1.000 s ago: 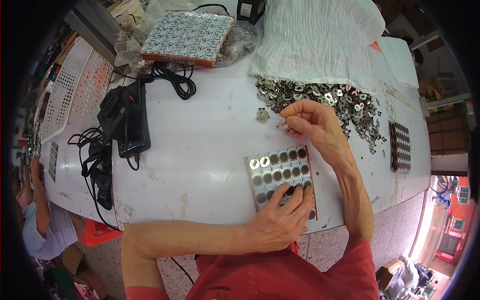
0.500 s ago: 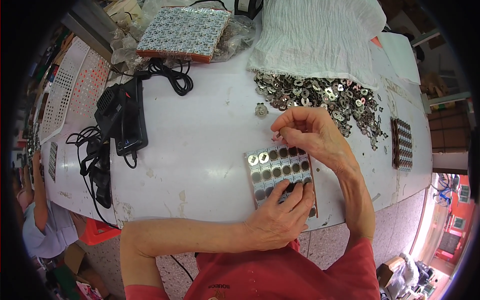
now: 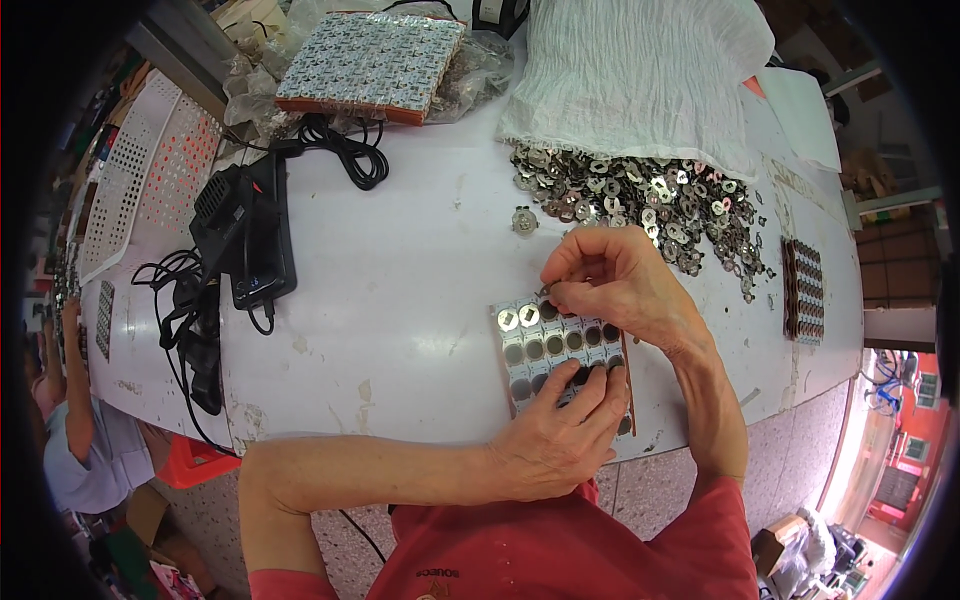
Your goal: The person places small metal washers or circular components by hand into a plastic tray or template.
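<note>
At the centre of the frame, just below the middle, your left hand [image 3: 560, 440] lies flat on the brown rectangular tray of round dark cells [image 3: 560, 350], fingers spread a little and pressing its lower half against the white tabletop [image 3: 400, 260]; it closes on nothing. Your right hand [image 3: 620, 285] hovers at the tray's upper edge, thumb and fingertips pinched together on a small silver metal piece [image 3: 548, 290] that is mostly hidden by the fingers. The two cells at the tray's upper left corner already carry shiny silver discs [image 3: 518, 318]; the other cells you can see are dark.

Above your right hand, towards the upper right of the frame, a broad heap of small silver metal parts [image 3: 640, 200] spreads over the table, and one stray silver piece [image 3: 525, 222] lies apart, just left of it. Behind the heap sits a crumpled white cloth [image 3: 630, 70]. At the right edge a second brown cell tray [image 3: 805, 290] rests near the table's rim.

In the upper left, a stack of patterned grey-and-white boards with an orange-brown edge [image 3: 370, 62] lies on clear plastic bags. Below it, left of centre, a black boxy device with coiled black cables [image 3: 245, 240] sits on the table. At the far left edge, another person in a pale shirt [image 3: 90, 450] is partly visible.
</note>
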A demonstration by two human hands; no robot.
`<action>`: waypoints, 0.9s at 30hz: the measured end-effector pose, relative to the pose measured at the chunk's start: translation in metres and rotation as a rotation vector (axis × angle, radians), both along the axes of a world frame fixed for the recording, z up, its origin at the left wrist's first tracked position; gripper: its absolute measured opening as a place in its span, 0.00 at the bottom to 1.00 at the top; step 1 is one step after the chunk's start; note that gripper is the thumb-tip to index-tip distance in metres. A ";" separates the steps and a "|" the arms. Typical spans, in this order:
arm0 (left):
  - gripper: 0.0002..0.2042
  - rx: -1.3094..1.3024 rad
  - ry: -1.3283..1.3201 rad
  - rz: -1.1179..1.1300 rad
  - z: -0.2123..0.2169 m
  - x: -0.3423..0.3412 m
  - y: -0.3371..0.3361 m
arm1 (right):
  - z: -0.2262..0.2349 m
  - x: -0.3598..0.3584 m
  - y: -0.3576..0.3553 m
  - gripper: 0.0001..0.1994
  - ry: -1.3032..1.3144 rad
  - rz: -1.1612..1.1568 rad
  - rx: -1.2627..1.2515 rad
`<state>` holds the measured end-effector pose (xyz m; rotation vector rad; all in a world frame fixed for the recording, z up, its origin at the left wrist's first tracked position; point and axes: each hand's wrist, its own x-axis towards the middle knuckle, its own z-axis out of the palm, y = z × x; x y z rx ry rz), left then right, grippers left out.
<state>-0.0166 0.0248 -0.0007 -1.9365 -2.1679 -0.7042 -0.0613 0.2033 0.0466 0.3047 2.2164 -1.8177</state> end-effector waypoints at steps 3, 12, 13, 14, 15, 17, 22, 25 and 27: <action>0.31 -0.008 -0.003 0.000 0.000 0.000 -0.001 | 0.000 0.001 -0.002 0.05 0.018 -0.001 0.000; 0.31 -0.001 -0.014 -0.006 0.000 0.000 0.000 | 0.000 0.005 -0.003 0.08 0.063 -0.002 0.045; 0.31 -0.002 -0.015 -0.006 0.001 0.000 0.000 | 0.000 0.005 -0.003 0.09 0.042 0.024 0.105; 0.31 -0.004 -0.011 -0.006 0.001 -0.001 0.000 | 0.000 0.006 -0.002 0.11 0.022 0.050 0.165; 0.31 -0.006 -0.006 -0.005 0.002 -0.001 0.000 | -0.002 0.006 -0.001 0.11 0.021 0.049 0.163; 0.31 -0.007 -0.008 -0.006 0.001 0.000 0.000 | -0.007 0.008 0.001 0.11 0.122 0.042 0.113; 0.31 -0.003 -0.017 -0.004 0.001 0.000 0.000 | -0.005 0.009 -0.002 0.10 0.081 -0.004 0.082; 0.30 0.005 -0.021 0.003 0.001 0.000 0.000 | 0.000 0.008 -0.003 0.09 0.043 0.006 0.052; 0.30 0.003 -0.014 0.007 0.000 0.000 0.000 | 0.001 0.007 -0.004 0.07 0.016 0.024 0.042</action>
